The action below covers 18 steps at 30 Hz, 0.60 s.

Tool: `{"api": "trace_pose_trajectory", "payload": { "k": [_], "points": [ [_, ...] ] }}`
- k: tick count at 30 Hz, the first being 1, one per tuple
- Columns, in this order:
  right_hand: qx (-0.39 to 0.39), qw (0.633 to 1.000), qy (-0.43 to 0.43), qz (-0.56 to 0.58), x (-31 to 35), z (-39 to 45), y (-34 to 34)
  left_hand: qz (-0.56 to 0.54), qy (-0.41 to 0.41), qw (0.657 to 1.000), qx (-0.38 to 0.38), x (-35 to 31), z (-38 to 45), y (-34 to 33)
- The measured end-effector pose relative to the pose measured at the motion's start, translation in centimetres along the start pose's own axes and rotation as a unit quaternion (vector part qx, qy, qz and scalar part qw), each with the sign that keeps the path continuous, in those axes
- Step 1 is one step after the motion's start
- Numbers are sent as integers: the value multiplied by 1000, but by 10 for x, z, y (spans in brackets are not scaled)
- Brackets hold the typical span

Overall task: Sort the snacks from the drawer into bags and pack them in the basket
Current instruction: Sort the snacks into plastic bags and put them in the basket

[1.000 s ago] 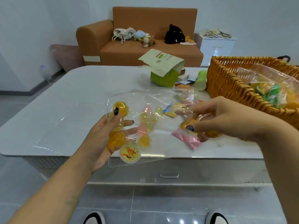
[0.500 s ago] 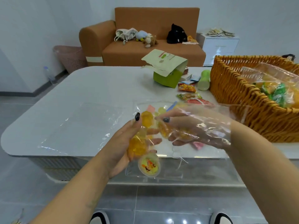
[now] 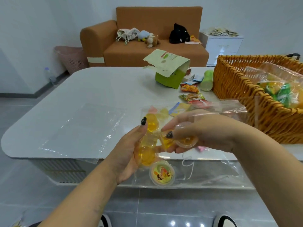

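Left hand [image 3: 131, 154] grips a clear plastic bag [image 3: 213, 171] at the near edge of the white surface [image 3: 98, 89], fingers curled round a bunch of yellow jelly cups [image 3: 147, 154] through the film, thumb up against the top cup. One cup with a cartoon lid [image 3: 162, 175] hangs lowest in the bag, just below the palm and over the surface edge. Right hand [image 3: 205, 133] is pushed inside the bag mouth, film draped over its back, pinching an orange jelly cup [image 3: 186, 142] between thumb and fingers, touching the left-hand bunch. Loose snacks lie on the surface behind the hands: pink and pale yellow jellies [image 3: 161, 113], a blue-yellow packet [image 3: 179, 108], red-orange packets [image 3: 191, 92]; a pink wrapper [image 3: 200, 148] shows under the right hand. Wicker basket [image 3: 232, 86] sits at right on the surface, already carrying a filled bag of green and yellow snacks [image 3: 278, 94]; the bag's open end reaches close to the basket wall. A second flat empty bag [image 3: 82, 131] lies on the surface left of the hands, well apart. Farther back, an open green box [image 3: 170, 77] and a green bottle [image 3: 207, 80] on its side beside the basket. Orange sofa [image 3: 147, 51] with toys beyond; shoes on the floor tiles below.
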State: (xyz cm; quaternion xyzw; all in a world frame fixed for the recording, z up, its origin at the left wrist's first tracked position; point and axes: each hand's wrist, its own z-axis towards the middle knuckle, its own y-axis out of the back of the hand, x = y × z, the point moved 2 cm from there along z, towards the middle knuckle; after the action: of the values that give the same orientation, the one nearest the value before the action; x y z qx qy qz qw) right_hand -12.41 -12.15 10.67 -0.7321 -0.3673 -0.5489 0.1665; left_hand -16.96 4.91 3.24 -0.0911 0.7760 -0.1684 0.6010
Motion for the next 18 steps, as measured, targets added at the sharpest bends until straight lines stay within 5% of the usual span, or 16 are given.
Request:
{"api": "trace_pose_trajectory", "payload": {
  "k": [7,18],
  "points": [
    [60,998,-6,-14,1,-7,-6,-128,48,986,92,22,-1,-13],
    [56,988,-30,-137,-6,-5,6,-96,53,990,87,28,-2,-7]
  ]
}}
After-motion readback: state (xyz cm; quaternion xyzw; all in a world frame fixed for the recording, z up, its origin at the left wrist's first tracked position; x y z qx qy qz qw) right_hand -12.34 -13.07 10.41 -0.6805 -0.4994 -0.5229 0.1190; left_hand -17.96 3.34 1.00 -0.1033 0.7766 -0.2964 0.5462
